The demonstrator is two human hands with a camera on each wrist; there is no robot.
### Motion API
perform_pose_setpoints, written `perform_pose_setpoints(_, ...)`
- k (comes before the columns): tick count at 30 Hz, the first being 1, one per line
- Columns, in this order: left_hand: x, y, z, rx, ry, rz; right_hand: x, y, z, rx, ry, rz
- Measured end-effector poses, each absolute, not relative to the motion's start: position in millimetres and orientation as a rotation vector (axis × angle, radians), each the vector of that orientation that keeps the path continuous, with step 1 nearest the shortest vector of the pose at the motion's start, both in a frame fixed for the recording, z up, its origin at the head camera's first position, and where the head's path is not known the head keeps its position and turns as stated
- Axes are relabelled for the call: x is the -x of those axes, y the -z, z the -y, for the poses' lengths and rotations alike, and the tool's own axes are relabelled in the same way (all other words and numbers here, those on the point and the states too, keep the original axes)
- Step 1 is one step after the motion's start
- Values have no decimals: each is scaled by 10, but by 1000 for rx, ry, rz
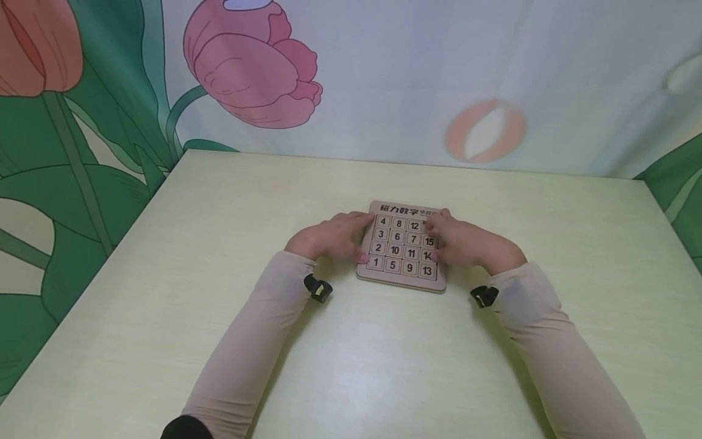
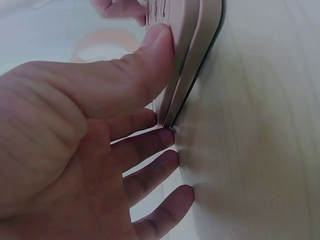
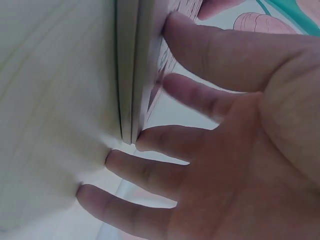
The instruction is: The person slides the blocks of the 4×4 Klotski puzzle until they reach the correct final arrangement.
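A pinkish number slide puzzle (image 1: 399,283) lies flat on the table, dark characters across its far edge and rows of numbered square tiles (image 1: 395,250) below. Along its left side rests my left hand (image 1: 336,238); in the left wrist view the thumb (image 2: 159,42) presses the board's edge while the other fingers stretch out, the lower ones touching the tabletop. My right hand (image 1: 466,241) lies over the right side, its index finger at the top right tile spot, which it covers, and its thumb by the 14 tile. Its lower fingers (image 3: 125,205) reach down to the table.
The pale wooden table (image 1: 351,366) spreads out around the puzzle. Behind it hangs a curtain (image 1: 384,79) printed with large flowers and leaves. Dark wrist straps (image 1: 318,288) show at both light sleeves.
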State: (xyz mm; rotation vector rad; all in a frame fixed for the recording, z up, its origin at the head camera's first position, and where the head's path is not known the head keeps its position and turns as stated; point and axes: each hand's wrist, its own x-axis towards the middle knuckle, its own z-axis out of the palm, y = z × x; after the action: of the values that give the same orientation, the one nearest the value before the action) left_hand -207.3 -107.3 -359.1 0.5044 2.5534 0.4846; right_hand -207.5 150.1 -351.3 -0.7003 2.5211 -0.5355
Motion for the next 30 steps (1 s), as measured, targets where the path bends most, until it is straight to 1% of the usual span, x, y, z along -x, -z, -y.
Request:
perform_pose_setpoints(7, 2086, 3595, 1079, -537, -487, -2548, 2054, 3500, -1464, 675, 429, -2508)
perform_pose_setpoints(12, 2086, 3590, 1082, -546, -475, -2548, 2083, 3503, -1476, 677, 462, -2552)
perform_pose_setpoints(22, 2076, 3571, 1079, -531, -471, -2541, 2070, 3531, -1445, 587, 540, -2567)
perform_pose_setpoints(30, 2071, 3575, 1088, -510, -475, -2543, 1956, 3586, -1253, 476, 334, -2576)
